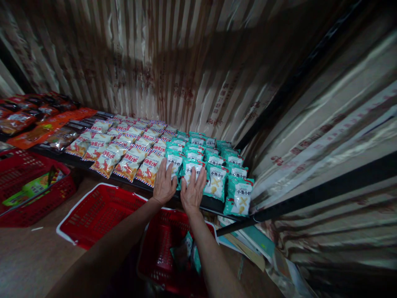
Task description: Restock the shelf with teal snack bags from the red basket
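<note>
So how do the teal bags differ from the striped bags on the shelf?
The teal bags have dark main lettering; the striped bags have red. The teal bags have teal ends, the striped bags red-and-blue striped ones. The teal bags sit right of the striped bags. Both are in rows on the shelf, printed fronts showing.

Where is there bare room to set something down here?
Bare floor lies nearer than the left basket and left of the middle basket, whose visible inside is also free. Packets crowd the shelf, including around the hands.
</note>
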A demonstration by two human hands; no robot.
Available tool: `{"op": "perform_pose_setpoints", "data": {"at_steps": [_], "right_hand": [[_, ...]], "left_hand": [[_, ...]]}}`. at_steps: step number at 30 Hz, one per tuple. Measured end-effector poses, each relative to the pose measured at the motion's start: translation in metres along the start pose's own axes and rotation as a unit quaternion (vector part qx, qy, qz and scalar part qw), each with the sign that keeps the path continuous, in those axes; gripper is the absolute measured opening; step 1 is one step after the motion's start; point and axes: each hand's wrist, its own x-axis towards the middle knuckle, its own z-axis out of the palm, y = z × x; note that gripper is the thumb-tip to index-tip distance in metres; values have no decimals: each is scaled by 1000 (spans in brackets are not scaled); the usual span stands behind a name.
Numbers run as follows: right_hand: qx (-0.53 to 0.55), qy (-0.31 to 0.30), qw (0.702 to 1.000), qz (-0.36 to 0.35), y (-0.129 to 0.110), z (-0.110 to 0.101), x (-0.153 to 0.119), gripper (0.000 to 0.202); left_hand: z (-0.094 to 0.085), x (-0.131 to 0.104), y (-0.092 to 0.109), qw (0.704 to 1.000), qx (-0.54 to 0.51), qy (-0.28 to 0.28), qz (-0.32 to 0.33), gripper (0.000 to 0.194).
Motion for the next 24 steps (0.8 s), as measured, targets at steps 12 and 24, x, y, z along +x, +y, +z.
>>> {"op": "perform_pose_setpoints", "data": {"at_steps": [12,24], "right_hand": [[23,-24,999,22,-2,2,0,58],[13,-32,999,37,-5,3,3,56]], "left_hand": [[2,-1,-1,1000,-8,2,-7,52],[4,-1,-2,999,-20,9,-23,53]]}}
